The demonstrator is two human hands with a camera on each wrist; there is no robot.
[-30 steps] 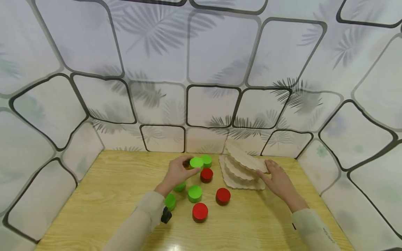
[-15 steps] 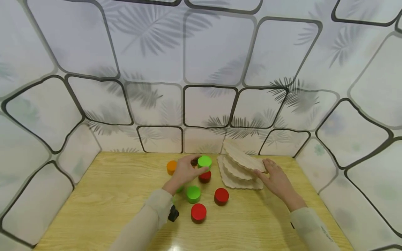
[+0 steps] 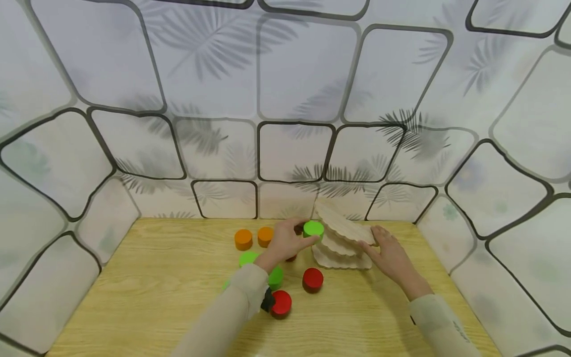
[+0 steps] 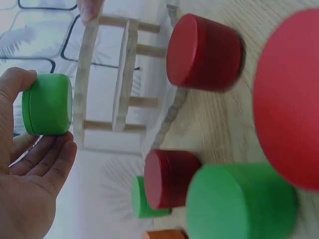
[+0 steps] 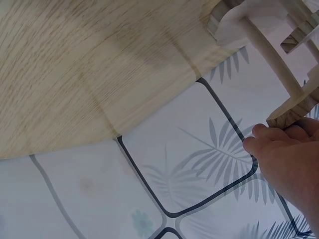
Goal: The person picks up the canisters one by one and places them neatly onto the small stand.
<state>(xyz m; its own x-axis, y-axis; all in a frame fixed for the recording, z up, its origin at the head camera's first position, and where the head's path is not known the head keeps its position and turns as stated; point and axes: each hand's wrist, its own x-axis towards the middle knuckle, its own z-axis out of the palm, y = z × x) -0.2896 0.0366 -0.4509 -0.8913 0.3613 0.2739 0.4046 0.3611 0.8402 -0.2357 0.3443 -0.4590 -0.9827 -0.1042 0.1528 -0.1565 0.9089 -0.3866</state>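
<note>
My left hand (image 3: 287, 243) pinches a small green round tin (image 3: 314, 229) between thumb and fingers, up off the table. A seam runs round that tin (image 4: 47, 104) in the left wrist view. Close to its right stands a pale wooden tiered stand (image 3: 343, 225), whose wavy-edged boards are joined by dowels. The tin is level with the stand's top board (image 4: 85, 74); whether they touch I cannot tell. My right hand (image 3: 390, 253) grips the right edge of the top board, its fingers (image 5: 266, 133) against the wood.
Two orange tins (image 3: 243, 239) sit at the back left. Red tins (image 3: 313, 280) and green tins (image 3: 275, 277) stand in the middle of the wooden table (image 3: 156, 287), some partly hidden by my left arm. A patterned wall (image 3: 294, 148) rises behind the table.
My left hand has carried the green tin rightward, from above the other tins to beside the stand. Both orange tins have come into view behind it. My right hand keeps its grip.
</note>
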